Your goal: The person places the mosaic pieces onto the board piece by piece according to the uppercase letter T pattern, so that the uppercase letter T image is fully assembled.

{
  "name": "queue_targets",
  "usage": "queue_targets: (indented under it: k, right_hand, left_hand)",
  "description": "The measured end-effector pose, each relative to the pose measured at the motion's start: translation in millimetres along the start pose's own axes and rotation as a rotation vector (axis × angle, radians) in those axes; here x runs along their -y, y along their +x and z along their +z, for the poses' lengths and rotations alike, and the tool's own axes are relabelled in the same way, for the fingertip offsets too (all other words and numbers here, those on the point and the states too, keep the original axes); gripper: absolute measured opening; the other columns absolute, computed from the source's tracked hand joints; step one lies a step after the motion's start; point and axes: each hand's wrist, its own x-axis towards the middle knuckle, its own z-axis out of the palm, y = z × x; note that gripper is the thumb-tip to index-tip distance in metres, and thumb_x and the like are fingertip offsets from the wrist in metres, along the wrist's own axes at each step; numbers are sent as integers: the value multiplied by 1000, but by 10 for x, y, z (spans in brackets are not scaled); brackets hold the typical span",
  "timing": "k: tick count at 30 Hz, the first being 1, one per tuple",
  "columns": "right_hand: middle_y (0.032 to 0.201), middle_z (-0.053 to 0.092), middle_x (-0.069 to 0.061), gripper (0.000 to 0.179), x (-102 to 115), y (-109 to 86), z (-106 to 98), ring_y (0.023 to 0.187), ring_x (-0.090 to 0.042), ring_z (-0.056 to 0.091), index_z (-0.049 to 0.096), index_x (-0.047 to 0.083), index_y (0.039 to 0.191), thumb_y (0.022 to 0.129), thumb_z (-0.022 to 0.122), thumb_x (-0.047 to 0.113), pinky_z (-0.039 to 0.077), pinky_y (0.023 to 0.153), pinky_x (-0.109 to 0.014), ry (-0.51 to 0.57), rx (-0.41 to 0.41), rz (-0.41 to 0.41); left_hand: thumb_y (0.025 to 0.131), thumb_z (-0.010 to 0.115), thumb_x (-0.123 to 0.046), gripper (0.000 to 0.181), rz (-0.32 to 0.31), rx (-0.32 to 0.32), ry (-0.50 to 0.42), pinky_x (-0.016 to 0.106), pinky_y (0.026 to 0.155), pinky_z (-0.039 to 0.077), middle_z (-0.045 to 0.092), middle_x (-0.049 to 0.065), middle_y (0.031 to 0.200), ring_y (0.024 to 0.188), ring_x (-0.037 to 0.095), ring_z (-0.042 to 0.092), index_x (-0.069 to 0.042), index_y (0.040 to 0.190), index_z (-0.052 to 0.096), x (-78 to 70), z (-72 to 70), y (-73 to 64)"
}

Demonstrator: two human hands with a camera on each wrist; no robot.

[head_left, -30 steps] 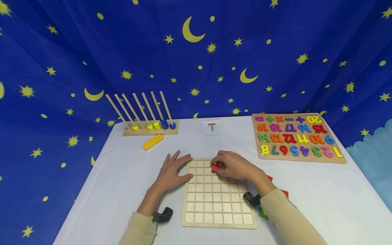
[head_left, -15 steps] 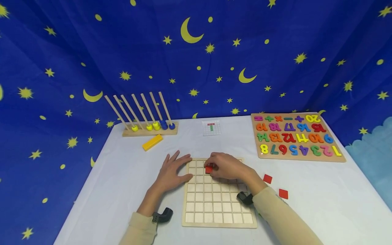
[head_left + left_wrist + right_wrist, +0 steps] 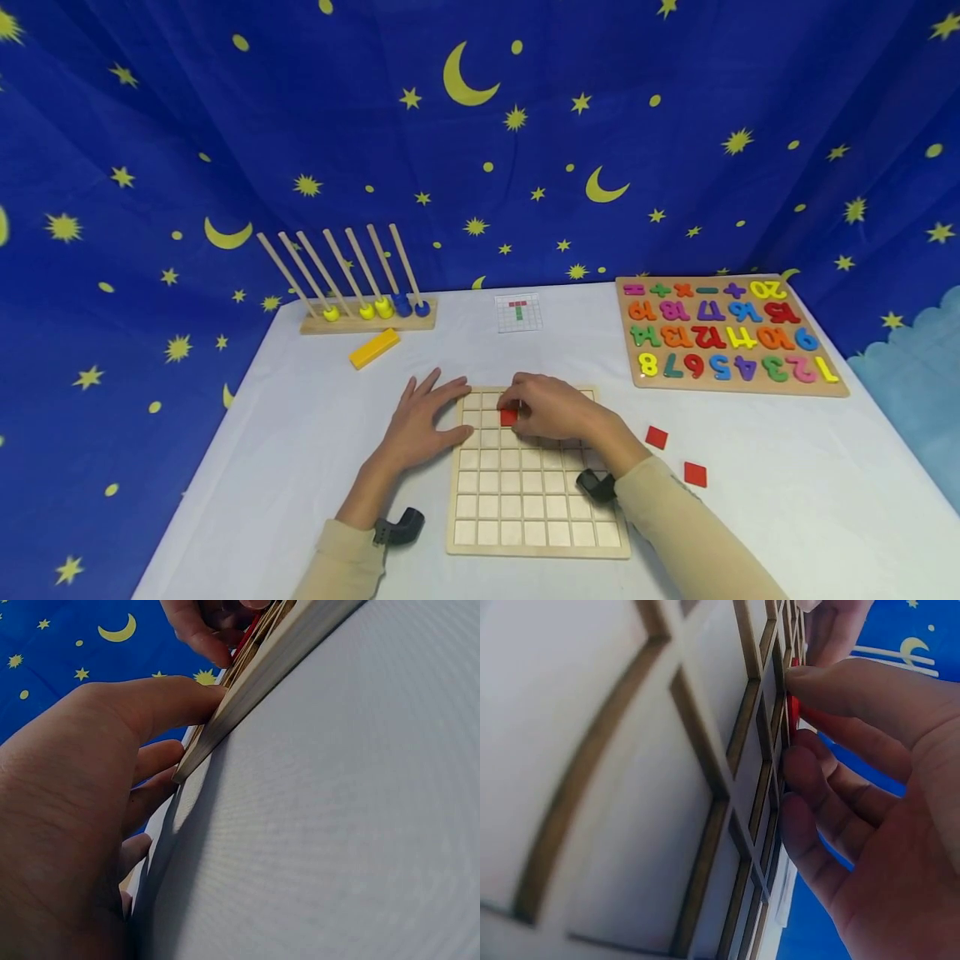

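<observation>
A wooden board with a grid of square recesses (image 3: pixel 521 507) lies on the white table. My right hand (image 3: pixel 553 408) pinches a small red square tile (image 3: pixel 508 417) between thumb and fingers, over a recess in the upper part of the grid. From the right wrist, the red tile (image 3: pixel 794 712) shows edge-on at the thumb, low against the grid. My left hand (image 3: pixel 418 427) rests with spread fingers at the board's upper left edge. Its thumb tip touches the wooden rim in the left wrist view, where the board's side (image 3: pixel 255 682) is seen.
Two red tiles (image 3: pixel 656 437) lie right of the board. Behind it sits a card with a red and green T pattern (image 3: pixel 518 313). A peg abacus (image 3: pixel 367 325) and yellow block (image 3: pixel 374 348) are at back left, a number puzzle (image 3: pixel 738 393) at back right.
My right hand has shifted a little left along the grid with the red tile, and lowered it flatter onto the board. Its forearm has uncovered two red tiles. The left hand stays still.
</observation>
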Motion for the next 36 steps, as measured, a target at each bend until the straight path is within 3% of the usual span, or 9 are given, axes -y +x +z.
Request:
queue_targets:
  k: [6,13,36]
  right_hand:
    - [91,59,9,25,-43,-72,-36,77,-9,54,72,19,106,81,75,21,48,69,-25,53,-28,17]
    - [85,58,11,19,-169,-316,-146,75,-9,54,71,19,102,84,74,23,49,66,-26,117,-74,30]
    - [92,61,12,25,-577,-1203,-372,81,-9,55,69,18,108,85,74,25,51,70,-28,83,-184,208]
  left_hand:
    - [82,68,-54,64,-5,7,9,53,115,5,46,-9,144,142,26,22,-25,137,55,3,1,4]
    - [81,69,-53,64,6,3,-1,54,115,4,46,-7,145,142,28,22,-24,137,55,1,15,10]
    - [81,69,-54,63,-15,2,4,51,116,3,45,-11,145,143,26,21,-27,137,55,17,23,-4]
